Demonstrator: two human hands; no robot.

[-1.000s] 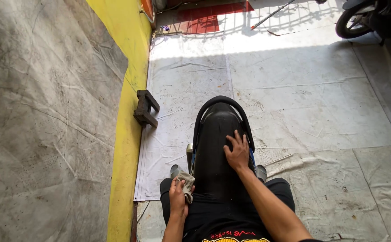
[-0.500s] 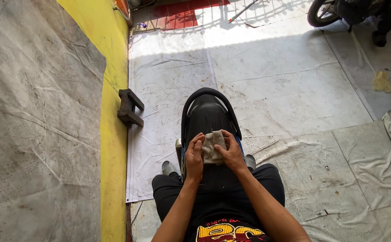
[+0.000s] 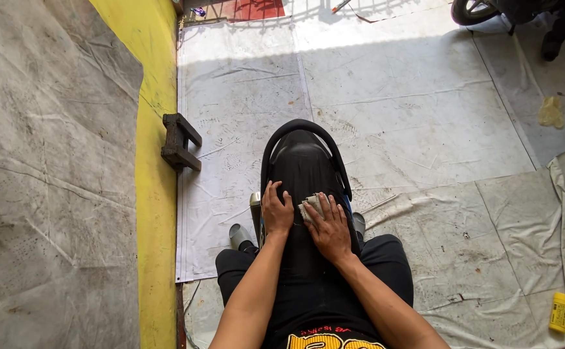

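Observation:
I sit astride a black motorcycle seat (image 3: 303,161) with a black grab rail curving round its far end. My left hand (image 3: 276,210) lies flat on the seat's left side, fingers spread, holding nothing. Beside it my right hand (image 3: 329,227) presses a crumpled grey-white cloth (image 3: 311,207) onto the seat; part of the cloth shows under the fingertips. The two hands are close together, nearly touching.
A dark wooden block stand (image 3: 179,141) rests at the edge of a yellow floor strip (image 3: 155,194). White sheets (image 3: 392,97) cover the floor. A small yellow bottle (image 3: 560,312) stands at lower right, and a motorcycle wheel (image 3: 473,10) shows at the top right.
The cloth went from my left hand to my right hand. Both hands then came down flat on the seat, and the view shifted to the right.

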